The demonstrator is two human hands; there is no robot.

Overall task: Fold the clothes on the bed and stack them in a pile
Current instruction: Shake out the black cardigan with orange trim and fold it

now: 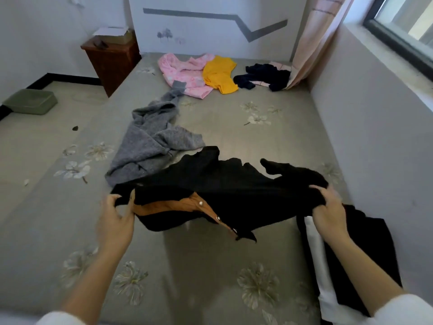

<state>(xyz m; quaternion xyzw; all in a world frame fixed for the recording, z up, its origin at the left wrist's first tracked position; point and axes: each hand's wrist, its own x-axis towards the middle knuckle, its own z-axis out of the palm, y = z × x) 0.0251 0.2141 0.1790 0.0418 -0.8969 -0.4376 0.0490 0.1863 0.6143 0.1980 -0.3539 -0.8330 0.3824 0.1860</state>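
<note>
We judge the step in hand to be the opening out of one piece before it is folded. At the near left, the left hand [116, 214] pinches one edge of a black garment [234, 191], fingers curled over the cloth and thumb beneath. The garment hangs slack between both hands, just above the near part of the bed [210, 266]. It is crumpled, with a brown lined strip [178, 204] carrying pale snaps turned outward and a dark sleeve end trailing toward the far right. The right hand [328, 209] grips the other end, bunched in a closed fist.

The next move, as we read it, calls for pulling the cloth taut and laying it flat on the bare sheet below. The sleeves would then need squaring before any fold. The fabric looks soft and limp, so it will likely sag and twist unless both ends are drawn apart evenly.

Just right of the right hand, folded black and white clothing [351, 249] lies at the near right edge, a likely place for the pile. Waiting further off are a grey knitted sweater [150, 146], then a pink garment [182, 73], a yellow one [219, 75] and a dark navy one [264, 77].
</note>
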